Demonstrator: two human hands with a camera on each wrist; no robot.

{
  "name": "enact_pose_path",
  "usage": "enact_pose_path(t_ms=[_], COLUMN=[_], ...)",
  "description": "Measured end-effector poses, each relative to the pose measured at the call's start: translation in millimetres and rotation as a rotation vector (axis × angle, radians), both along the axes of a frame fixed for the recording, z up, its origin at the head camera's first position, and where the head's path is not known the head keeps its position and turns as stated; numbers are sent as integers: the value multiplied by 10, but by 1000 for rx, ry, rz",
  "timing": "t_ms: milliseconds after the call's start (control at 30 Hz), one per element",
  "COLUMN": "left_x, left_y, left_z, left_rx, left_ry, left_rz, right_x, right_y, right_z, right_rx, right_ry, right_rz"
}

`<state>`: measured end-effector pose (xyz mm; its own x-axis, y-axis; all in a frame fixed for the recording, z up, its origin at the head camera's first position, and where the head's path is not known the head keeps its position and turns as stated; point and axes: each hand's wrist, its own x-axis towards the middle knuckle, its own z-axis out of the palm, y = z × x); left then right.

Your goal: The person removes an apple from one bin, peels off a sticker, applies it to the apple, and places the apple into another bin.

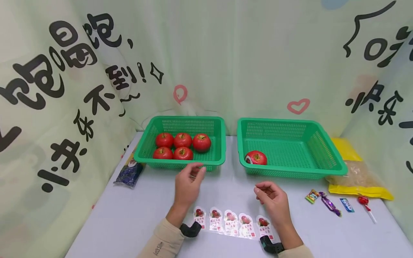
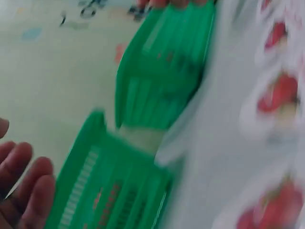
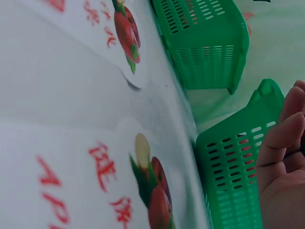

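My left hand (image 1: 188,184) hovers just in front of the left green basket (image 1: 222,143), fingers loosely bent with nothing in them. Several red apples (image 1: 183,140) sit in that basket. Over the table before the right green basket (image 1: 303,172) is my right hand (image 1: 273,200), thumb near the fingertips, nothing visible between them. One red apple (image 1: 257,157) with a label on its side lies in the right basket's near left corner. Between my wrists, a row of apple-print stickers (image 1: 231,223) lies on the table. In the left wrist view the left fingers (image 2: 40,191) appear beside the baskets, blurred.
At the right lie a yellow-edged bag (image 1: 358,175), a small candy packet (image 1: 312,196), a purple-wrapped candy (image 1: 330,204), a blue packet (image 1: 347,205) and a red lollipop (image 1: 363,200). A dark packet (image 1: 129,173) rests left of the baskets. A printed curtain (image 1: 206,64) hangs behind.
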<state>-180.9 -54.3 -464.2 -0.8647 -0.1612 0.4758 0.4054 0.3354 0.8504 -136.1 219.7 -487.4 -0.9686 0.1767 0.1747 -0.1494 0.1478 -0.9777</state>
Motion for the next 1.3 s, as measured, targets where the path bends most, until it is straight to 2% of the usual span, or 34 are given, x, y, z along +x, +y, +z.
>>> enact_pose_path(t_ms=[133,233,300,400,533,667,767,833,967,1100,1167,1233,1300], left_x=[-76,-167,-219,-321,-398,-397,-369,-350,-330,-327,-329,-334,-345], left_y=[-419,-646,-763,-881,-974,-989,-976,-973,-977,-975,-966,-949,-924], left_z=[-31,-61,-100,-129,-153,-190,-227,-248,-263,-256,-251,-243,-236], left_rx=[89,153,218,294,340,423,505,527,525,522,526,528,524], left_ry=[58,13,-52,-150,-245,-280,-274,-266,-254,-256,-259,-264,-267], left_rz=[299,493,563,571,512,439,440,459,478,480,478,474,471], right_x=[-28,-36,-42,-34,-27,-45,-109,-191,-476,-892,-1119,-1344,-1560], right_y=[-4,-7,-12,-18,-35,-52,-121,-229,-615,-1149,-1421,-1654,-1824], right_z=[61,82,86,61,52,90,186,309,696,1070,1173,1218,1207], right_rx=[14,31,29,25,21,33,85,154,365,648,799,935,1022], right_ry=[-7,-27,-42,-46,-25,-7,1,10,79,154,140,77,6], right_rz=[21,1,-2,-3,12,76,186,261,389,503,560,620,692])
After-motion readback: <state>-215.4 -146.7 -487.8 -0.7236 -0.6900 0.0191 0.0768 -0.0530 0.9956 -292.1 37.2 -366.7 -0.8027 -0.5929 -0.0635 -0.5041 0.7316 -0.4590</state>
